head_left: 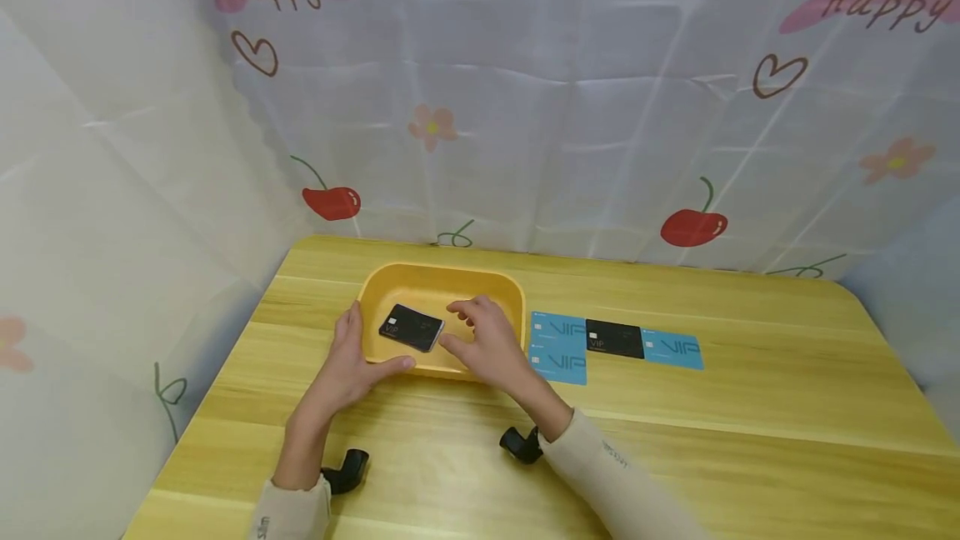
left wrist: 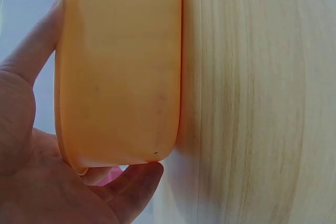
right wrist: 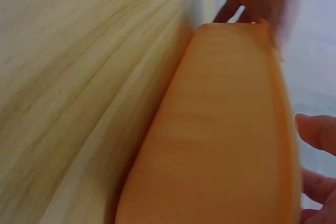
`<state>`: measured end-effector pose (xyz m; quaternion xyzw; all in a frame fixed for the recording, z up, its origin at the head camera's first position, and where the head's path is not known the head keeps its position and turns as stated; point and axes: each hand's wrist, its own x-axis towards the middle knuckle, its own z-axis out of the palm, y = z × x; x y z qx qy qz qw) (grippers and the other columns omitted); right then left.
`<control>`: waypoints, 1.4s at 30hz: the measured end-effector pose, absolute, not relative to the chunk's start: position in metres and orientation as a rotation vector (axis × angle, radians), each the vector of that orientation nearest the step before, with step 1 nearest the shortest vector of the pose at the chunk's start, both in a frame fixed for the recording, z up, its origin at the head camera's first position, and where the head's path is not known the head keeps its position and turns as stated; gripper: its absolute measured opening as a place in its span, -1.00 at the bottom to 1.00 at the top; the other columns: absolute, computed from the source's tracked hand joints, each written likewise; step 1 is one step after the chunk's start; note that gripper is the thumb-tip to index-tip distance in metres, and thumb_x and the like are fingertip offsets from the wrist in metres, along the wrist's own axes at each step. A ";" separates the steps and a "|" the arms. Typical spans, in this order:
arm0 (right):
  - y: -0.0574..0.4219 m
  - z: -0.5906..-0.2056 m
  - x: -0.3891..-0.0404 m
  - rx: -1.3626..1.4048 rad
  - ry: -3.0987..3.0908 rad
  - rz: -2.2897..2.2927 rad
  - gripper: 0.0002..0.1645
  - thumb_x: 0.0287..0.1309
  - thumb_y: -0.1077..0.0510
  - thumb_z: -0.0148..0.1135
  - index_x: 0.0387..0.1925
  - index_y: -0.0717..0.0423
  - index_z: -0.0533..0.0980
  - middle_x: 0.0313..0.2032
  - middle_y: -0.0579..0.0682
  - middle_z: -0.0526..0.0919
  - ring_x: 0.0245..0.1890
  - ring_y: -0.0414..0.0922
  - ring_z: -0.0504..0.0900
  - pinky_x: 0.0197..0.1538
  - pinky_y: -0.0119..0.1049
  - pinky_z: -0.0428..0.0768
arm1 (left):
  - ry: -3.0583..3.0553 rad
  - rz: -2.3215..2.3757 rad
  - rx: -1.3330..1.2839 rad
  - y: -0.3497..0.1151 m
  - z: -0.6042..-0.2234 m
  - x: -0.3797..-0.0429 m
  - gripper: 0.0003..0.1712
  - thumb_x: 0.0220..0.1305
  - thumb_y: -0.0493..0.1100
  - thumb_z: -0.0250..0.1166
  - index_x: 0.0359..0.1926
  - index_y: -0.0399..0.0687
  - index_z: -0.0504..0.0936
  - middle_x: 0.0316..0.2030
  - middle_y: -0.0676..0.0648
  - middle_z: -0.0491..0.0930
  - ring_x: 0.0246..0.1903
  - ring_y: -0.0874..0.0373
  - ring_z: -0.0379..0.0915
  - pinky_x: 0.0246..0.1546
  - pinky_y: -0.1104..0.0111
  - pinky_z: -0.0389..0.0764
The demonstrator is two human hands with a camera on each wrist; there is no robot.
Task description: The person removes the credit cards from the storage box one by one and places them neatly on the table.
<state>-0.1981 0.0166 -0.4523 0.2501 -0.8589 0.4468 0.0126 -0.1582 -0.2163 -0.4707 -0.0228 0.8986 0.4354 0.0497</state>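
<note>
A yellow plastic basin (head_left: 450, 277) stands on the wooden table, with a stack of black VIP cards (head_left: 411, 328) lying tilted inside it. My left hand (head_left: 352, 369) holds the basin's near left corner, thumb along the front rim and fingers against the left side. In the left wrist view, those fingers touch the orange-looking outer wall (left wrist: 121, 77). Over the right part of the basin hovers my right hand (head_left: 491, 344), thumb and fingers apart, close to the stack's right edge. Nothing shows between its fingers. In the right wrist view, part of that hand (right wrist: 320, 182) appears beyond the rim.
Right of the basin lie two blue VIP cards (head_left: 557, 363), one above the other, then a black card (head_left: 615, 339) and another blue card (head_left: 672, 348). A printed white curtain (head_left: 525, 148) hangs behind the table (head_left: 750, 440). Black curved pieces (head_left: 348, 471) sit at both wrists.
</note>
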 end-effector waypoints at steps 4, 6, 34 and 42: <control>0.004 -0.455 -0.199 0.805 -2.705 1.258 -0.51 0.17 0.14 0.40 0.09 0.29 0.56 -0.09 0.20 0.53 -0.09 0.04 0.47 -0.07 -0.08 0.49 | 2.740 1.328 -0.054 -0.216 -0.472 -0.158 0.54 -0.01 0.27 0.51 0.51 -0.35 -0.41 0.48 -0.36 -0.33 0.44 -0.31 -0.24 0.34 -0.14 0.04; -0.001 -0.455 -0.200 0.813 -2.725 1.231 -0.49 0.18 0.12 0.39 0.11 0.29 0.55 -0.07 0.19 0.53 -0.07 0.02 0.46 -0.05 -0.09 0.49 | 2.746 1.325 -0.043 -0.215 -0.472 -0.159 0.54 0.00 0.27 0.51 0.51 -0.36 -0.40 0.48 -0.37 -0.33 0.44 -0.31 -0.23 0.34 -0.14 0.05; -0.053 -0.475 -0.235 0.705 -3.097 0.943 -0.22 0.06 -0.14 0.48 0.22 0.21 0.53 -0.05 0.11 0.49 -0.13 -0.05 0.32 -0.14 -0.30 0.36 | 2.742 1.318 -0.028 -0.214 -0.472 -0.159 0.53 0.02 0.28 0.49 0.51 -0.35 -0.42 0.48 -0.36 -0.35 0.44 -0.32 -0.25 0.34 -0.14 0.04; -0.055 -0.477 -0.237 0.739 -3.161 0.810 -0.23 0.03 -0.18 0.48 0.18 0.17 0.56 -0.08 0.07 0.45 -0.12 -0.04 0.32 -0.07 -0.23 0.37 | 2.749 1.320 -0.055 -0.214 -0.471 -0.158 0.53 0.01 0.26 0.50 0.51 -0.35 -0.42 0.48 -0.36 -0.34 0.44 -0.31 -0.22 0.34 -0.14 0.05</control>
